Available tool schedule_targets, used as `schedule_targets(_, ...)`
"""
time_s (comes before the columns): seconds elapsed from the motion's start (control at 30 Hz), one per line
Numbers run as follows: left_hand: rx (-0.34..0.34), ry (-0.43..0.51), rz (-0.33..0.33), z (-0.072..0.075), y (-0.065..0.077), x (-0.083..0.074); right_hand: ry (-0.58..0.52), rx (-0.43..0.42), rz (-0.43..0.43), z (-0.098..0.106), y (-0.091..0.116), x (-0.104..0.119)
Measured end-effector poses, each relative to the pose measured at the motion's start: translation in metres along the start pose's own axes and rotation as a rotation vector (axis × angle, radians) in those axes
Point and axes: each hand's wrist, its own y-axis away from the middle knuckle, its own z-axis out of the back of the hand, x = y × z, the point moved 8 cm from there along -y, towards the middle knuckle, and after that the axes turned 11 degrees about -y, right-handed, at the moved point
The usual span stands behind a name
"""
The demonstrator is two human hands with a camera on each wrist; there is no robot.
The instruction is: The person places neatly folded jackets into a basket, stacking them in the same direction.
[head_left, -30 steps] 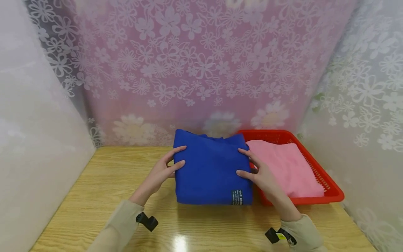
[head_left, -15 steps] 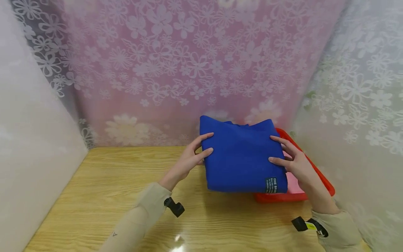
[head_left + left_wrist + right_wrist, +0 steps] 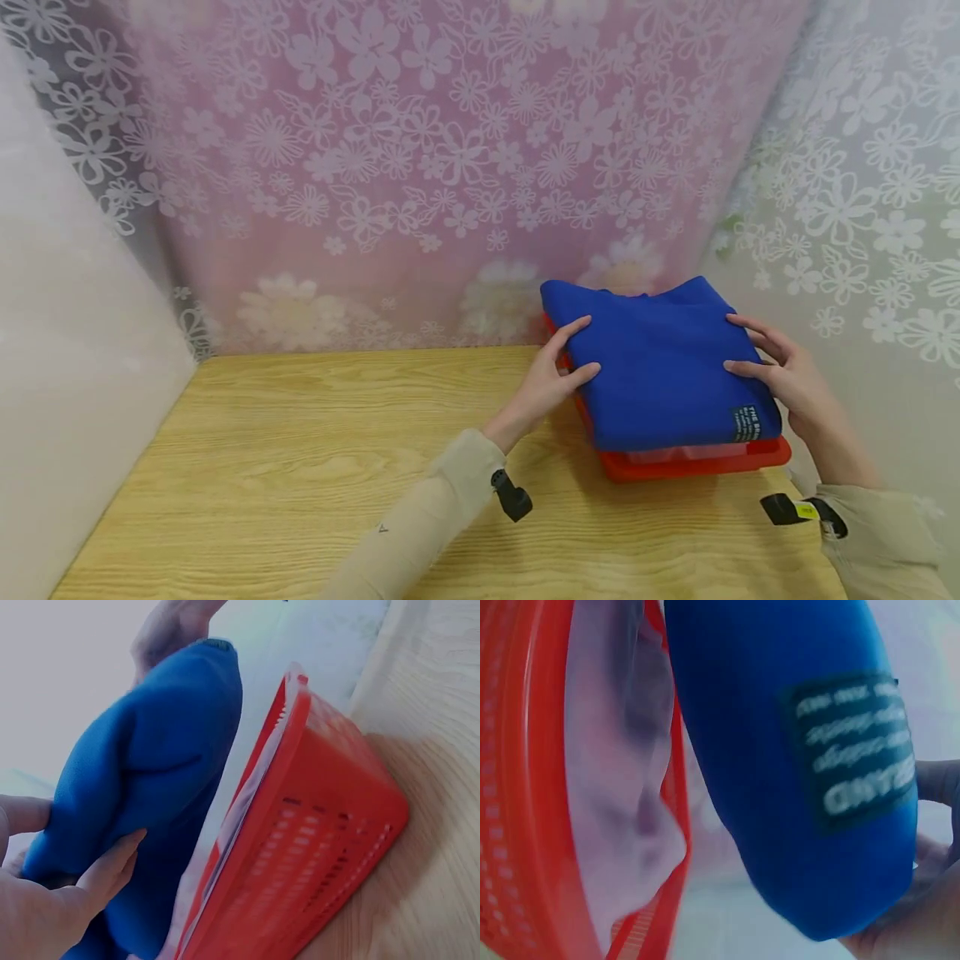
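Note:
A folded blue garment point(image 3: 660, 367) with a dark printed label point(image 3: 746, 423) at its near right corner is held level over the red basket point(image 3: 697, 467). My left hand point(image 3: 543, 387) grips its left side, thumb and forefinger on top and other fingers beneath, as the left wrist view shows. On the opposite side my right hand point(image 3: 795, 383) grips the fabric the same way. In the right wrist view the garment point(image 3: 795, 765) hangs apart from the basket's rim. Pink folded cloth point(image 3: 619, 772) lies inside the basket, mostly hidden from above by the blue garment.
The basket stands on a wood-grain table point(image 3: 337, 467), near its right edge. A pink floral curtain point(image 3: 420, 167) hangs behind the table, with pale curtain panels at the left and right.
Both hands have carried the blue garment to the right, from beside the basket to over it. It now covers the pink cloth in the head view, which has also turned slightly right.

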Motion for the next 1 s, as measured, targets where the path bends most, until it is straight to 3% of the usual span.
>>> schedule_targets(0.13,-0.017,-0.087,-0.058,-0.018,-0.011,0.002,-0.039,-0.033,-0.014,0.016,-0.006,-0.017)
schedule_targets(0.2,-0.020,-0.121,-0.053,-0.024,-0.013,0.007,-0.034,-0.029,-0.034,0.018,-0.010,-0.029)
schedule_targets(0.33,-0.045,-0.168,0.084,-0.028,-0.012,0.031,-0.002,0.018,-0.096,0.013,-0.015,-0.057)
schedule_targets(0.47,-0.062,-0.285,0.212,-0.026,-0.012,0.046,0.037,0.037,-0.122,0.010,-0.017,-0.070)
schedule_targets(0.6,-0.050,-0.377,0.242,-0.026,-0.016,0.049,0.100,0.043,-0.090,0.007,-0.018,-0.070)
schedule_targets(0.8,-0.077,-0.284,0.229,-0.025,-0.013,0.050,0.263,-0.043,-0.028,0.007,-0.015,-0.067)
schedule_targets(1.0,-0.099,-0.428,0.188,-0.015,-0.009,0.044,0.466,-0.186,0.144,0.003,-0.007,-0.040)
